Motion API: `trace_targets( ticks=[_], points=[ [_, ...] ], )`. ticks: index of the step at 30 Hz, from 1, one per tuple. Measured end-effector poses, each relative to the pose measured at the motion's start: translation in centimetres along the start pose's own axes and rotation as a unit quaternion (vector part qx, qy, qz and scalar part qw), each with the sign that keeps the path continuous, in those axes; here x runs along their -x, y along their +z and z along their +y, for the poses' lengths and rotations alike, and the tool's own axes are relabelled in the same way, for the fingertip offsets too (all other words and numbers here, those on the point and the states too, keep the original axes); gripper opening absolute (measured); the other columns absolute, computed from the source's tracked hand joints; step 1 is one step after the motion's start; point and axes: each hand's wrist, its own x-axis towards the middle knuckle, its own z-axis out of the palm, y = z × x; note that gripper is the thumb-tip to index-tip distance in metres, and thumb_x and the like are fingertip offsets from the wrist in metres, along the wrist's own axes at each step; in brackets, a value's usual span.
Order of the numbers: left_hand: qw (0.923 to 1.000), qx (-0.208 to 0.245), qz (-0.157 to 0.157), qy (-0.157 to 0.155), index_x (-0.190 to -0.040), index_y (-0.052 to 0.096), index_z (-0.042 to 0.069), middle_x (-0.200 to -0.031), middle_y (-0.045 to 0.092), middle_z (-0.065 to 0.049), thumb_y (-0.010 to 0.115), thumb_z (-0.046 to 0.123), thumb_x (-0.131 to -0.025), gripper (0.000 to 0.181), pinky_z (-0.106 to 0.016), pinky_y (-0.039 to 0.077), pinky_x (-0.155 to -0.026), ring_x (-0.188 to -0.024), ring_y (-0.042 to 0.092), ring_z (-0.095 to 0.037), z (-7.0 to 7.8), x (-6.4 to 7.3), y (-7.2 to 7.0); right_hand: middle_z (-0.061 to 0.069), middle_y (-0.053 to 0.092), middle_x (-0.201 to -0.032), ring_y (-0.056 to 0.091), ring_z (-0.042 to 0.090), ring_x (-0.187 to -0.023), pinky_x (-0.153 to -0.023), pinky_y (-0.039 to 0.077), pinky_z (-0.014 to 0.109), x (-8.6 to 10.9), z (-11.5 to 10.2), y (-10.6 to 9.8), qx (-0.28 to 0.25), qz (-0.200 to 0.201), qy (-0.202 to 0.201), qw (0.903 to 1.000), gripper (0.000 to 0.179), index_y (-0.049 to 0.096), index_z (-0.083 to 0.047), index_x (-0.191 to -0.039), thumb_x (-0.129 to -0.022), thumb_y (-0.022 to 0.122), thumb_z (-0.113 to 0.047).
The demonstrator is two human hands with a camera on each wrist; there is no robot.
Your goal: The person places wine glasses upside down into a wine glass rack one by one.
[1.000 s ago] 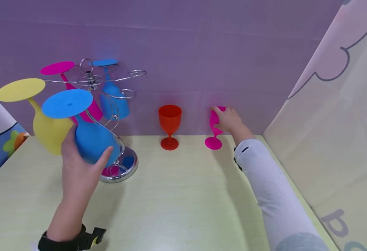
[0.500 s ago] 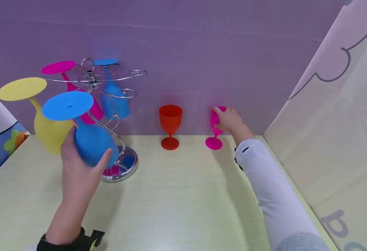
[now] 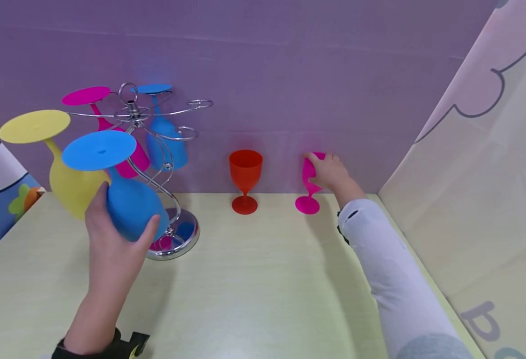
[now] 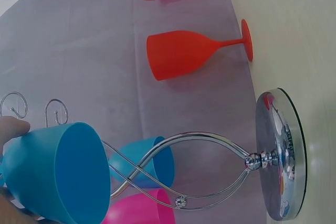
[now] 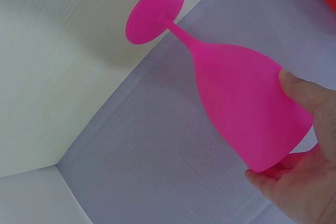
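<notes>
My left hand (image 3: pixel 112 249) grips the bowl of a blue goblet (image 3: pixel 132 207), which is upside down with its round foot on top, at the near side of a chrome goblet rack (image 3: pixel 186 247). In the left wrist view this blue goblet (image 4: pixel 47 174) shows its open mouth. Over to the right, my right hand (image 3: pixel 332 175) holds a pink goblet (image 3: pixel 307 205) by the bowl near its rim. That goblet is upright, its foot down at the table. The right wrist view has the thumb on one side of the pink bowl (image 5: pixel 241 98) and fingers at the rim.
An orange-red goblet (image 3: pixel 246 172) stands upright between the hands, near the purple backdrop (image 3: pixel 263 89). A yellow goblet (image 3: pixel 72 187), a second pink goblet (image 3: pixel 86 95) and a second blue goblet (image 3: pixel 167 142) hang upside down on the rack. A pale panel (image 3: pixel 478 199) borders the table's right side.
The head view has shifted very slightly. Both hands keep hold of their goblets in nearly the same places.
</notes>
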Motion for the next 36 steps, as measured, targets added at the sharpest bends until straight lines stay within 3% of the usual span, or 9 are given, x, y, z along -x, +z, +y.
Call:
trace_targets(
  ticks=[9, 16, 36],
  points=[
    [0.9997, -0.017, 0.014, 0.009, -0.146, 0.009, 0.021, -0.147, 0.019, -0.010, 0.070, 0.024, -0.078, 0.091, -0.066, 0.034, -0.093, -0.133, 0.015, -0.024, -0.1, -0.1, -0.2, 0.029, 0.035, -0.128, 0.027, 0.045, -0.120, -0.096, 0.038, 0.057, -0.1, -0.1, 0.1, -0.017, -0.002, 0.014, 0.9998, 0.073, 0.026, -0.023, -0.141, -0.080, 0.067, -0.023],
    [0.9991, -0.027, 0.027, 0.019, -0.145, 0.012, 0.023, -0.147, 0.020, -0.008, 0.071, 0.024, -0.078, 0.090, -0.064, 0.034, -0.094, -0.133, 0.015, -0.021, 0.1, -0.4, -0.5, 0.029, 0.038, -0.124, 0.030, 0.045, -0.117, -0.096, 0.037, 0.057, -0.1, -0.1, -0.1, -0.001, 0.003, 0.002, 1.0000, 0.069, 0.028, -0.022, -0.140, -0.081, 0.065, -0.024],
    [0.9969, -0.024, 0.053, 0.053, -0.144, 0.018, 0.021, -0.146, 0.024, -0.008, 0.073, 0.019, -0.075, 0.088, -0.064, 0.036, -0.093, -0.132, 0.018, -0.017, 1.3, -0.7, -1.1, 0.029, 0.036, -0.126, 0.028, 0.044, -0.118, -0.095, 0.040, 0.055, -0.1, -0.1, 0.1, 0.001, 0.000, 0.008, 1.0000, 0.073, 0.026, -0.022, -0.141, -0.080, 0.067, -0.024]
  ],
)
